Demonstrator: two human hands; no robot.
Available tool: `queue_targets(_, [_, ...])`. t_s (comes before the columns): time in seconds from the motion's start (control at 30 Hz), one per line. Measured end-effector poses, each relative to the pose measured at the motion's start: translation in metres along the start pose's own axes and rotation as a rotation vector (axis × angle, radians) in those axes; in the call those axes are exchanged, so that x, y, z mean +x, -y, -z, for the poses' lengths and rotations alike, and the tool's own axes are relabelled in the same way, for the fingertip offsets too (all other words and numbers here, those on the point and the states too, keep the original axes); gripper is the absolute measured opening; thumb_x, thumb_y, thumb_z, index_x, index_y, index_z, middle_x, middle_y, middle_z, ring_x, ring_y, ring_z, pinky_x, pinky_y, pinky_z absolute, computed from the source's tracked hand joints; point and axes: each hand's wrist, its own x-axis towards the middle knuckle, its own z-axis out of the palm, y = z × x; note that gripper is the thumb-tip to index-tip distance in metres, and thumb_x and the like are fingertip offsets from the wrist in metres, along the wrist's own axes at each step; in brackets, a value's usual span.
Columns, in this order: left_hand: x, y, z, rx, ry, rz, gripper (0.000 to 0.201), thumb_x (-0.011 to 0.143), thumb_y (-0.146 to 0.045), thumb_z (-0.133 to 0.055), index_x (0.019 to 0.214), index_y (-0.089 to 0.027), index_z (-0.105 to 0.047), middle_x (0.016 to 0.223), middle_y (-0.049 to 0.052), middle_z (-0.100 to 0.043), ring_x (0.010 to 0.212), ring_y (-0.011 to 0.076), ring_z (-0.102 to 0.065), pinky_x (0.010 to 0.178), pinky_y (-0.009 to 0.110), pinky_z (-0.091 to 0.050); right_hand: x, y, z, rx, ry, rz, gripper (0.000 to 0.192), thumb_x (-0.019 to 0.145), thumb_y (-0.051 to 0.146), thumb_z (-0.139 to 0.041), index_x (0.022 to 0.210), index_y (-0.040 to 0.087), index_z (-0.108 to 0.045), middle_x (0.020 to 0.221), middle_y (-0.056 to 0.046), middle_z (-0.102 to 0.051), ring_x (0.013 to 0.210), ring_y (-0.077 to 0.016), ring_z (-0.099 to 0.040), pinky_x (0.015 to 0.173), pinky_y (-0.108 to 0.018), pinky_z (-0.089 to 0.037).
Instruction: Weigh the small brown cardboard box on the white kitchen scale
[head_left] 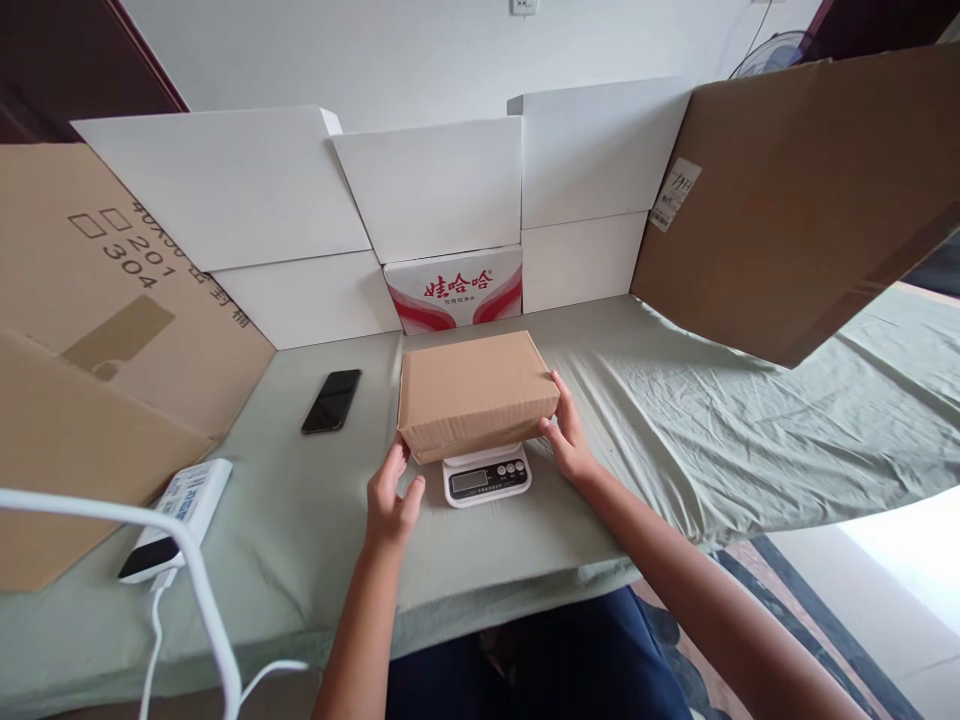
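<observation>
Centre tabletop (675, 420): box (472, 390) resting on scale (486, 476), steadied level between open left hand (390, 500) and open right hand (568, 435).

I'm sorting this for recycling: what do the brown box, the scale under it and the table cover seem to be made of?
Brown box: matte corrugated cardboard, judging by its kraft colour. Scale: probably white plastic, smooth, with a dark display. Table cover: thin pale green fabric, creased.
</observation>
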Motion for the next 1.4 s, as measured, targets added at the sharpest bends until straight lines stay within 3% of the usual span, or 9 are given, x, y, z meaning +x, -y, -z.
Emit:
queue_targets(0.3, [0.0,-0.003,-0.003,0.012,-0.004,-0.005,0.075,0.083,-0.025,-0.063,0.155,-0.01,-0.05,0.151,0.021,-0.06,0.145,0.0375,-0.053,0.12,0.052,-0.044,0.003,-0.002,0.0,0.044,0.006,-0.045,0.077,0.1,0.065,-0.048,0.166,0.034,-0.024,0.17,-0.01,-0.034,0.156,-0.0339,-0.036,0.121,-0.053,-0.042])
queue_targets(0.53, [0.004,-0.01,-0.001,-0.159,-0.075,-0.047,0.085,0.078,-0.017,-0.062,0.161,-0.02,-0.044,0.167,0.012,-0.043,0.155,0.0336,-0.039,0.126,0.046,-0.036,0.002,0.003,0.005,0.033,-0.078,-0.032,0.074,0.102,0.062,-0.046,0.167,0.036,-0.021,0.166,-0.011,-0.041,0.148,-0.0337,-0.048,0.117,-0.056,-0.045])
queue_targets(0.83, [0.001,0.002,-0.005,-0.128,0.003,0.079,0.083,0.074,-0.019,-0.062,0.156,-0.012,-0.049,0.154,0.018,-0.058,0.148,0.0379,-0.048,0.122,0.053,-0.04,0.001,0.004,0.002,0.08,-0.026,-0.028,0.072,0.102,0.061,-0.049,0.166,0.036,-0.027,0.174,-0.006,-0.032,0.159,-0.0333,-0.035,0.124,-0.053,-0.039])
queue_targets(1.0, [0.0,-0.004,-0.004,-0.109,0.024,0.069,0.078,0.077,-0.018,-0.06,0.154,-0.012,-0.052,0.152,0.018,-0.06,0.149,0.0373,-0.048,0.123,0.053,-0.039,0.001,0.009,0.001,0.109,-0.032,-0.07,0.072,0.101,0.063,-0.049,0.164,0.034,-0.032,0.173,-0.005,-0.034,0.154,-0.0334,-0.043,0.123,-0.051,-0.041])
queue_targets(1.1, [0.016,-0.019,-0.002,-0.125,0.019,0.038,0.075,0.077,-0.017,-0.06,0.151,-0.014,-0.055,0.15,0.017,-0.062,0.147,0.0373,-0.051,0.123,0.054,-0.039,0.014,0.02,0.001,0.135,-0.049,-0.057,0.068,0.1,0.062,-0.05,0.161,0.035,-0.036,0.169,-0.005,-0.04,0.151,-0.0326,-0.045,0.122,-0.052,-0.043])
queue_targets(1.23, [0.069,-0.035,-0.007,-0.21,-0.025,-0.039,0.079,0.073,-0.013,-0.058,0.152,-0.018,-0.054,0.149,0.013,-0.064,0.146,0.0338,-0.053,0.125,0.052,-0.038,0.056,0.028,-0.004,0.21,-0.085,0.032,0.066,0.096,0.062,-0.056,0.154,0.034,-0.04,0.16,-0.008,-0.049,0.143,-0.0328,-0.052,0.118,-0.054,-0.046])
queue_targets(1.3, [0.096,-0.029,-0.015,-0.254,-0.021,-0.059,0.082,0.069,-0.012,-0.059,0.15,-0.021,-0.055,0.148,0.012,-0.064,0.147,0.0325,-0.052,0.126,0.051,-0.036,0.079,0.02,-0.013,0.237,-0.085,0.067,0.066,0.095,0.06,-0.058,0.152,0.033,-0.038,0.159,-0.009,-0.049,0.14,-0.0321,-0.055,0.117,-0.053,-0.047])
queue_targets(1.4, [0.121,-0.004,-0.03,-0.27,-0.053,0.034,0.081,0.065,-0.015,-0.06,0.146,-0.019,-0.057,0.147,0.015,-0.064,0.146,0.0349,-0.052,0.126,0.054,-0.034,0.099,-0.006,-0.029,0.251,-0.083,0.055,0.067,0.094,0.056,-0.057,0.152,0.032,-0.035,0.159,-0.009,-0.048,0.141,-0.0314,-0.053,0.119,-0.053,-0.044])
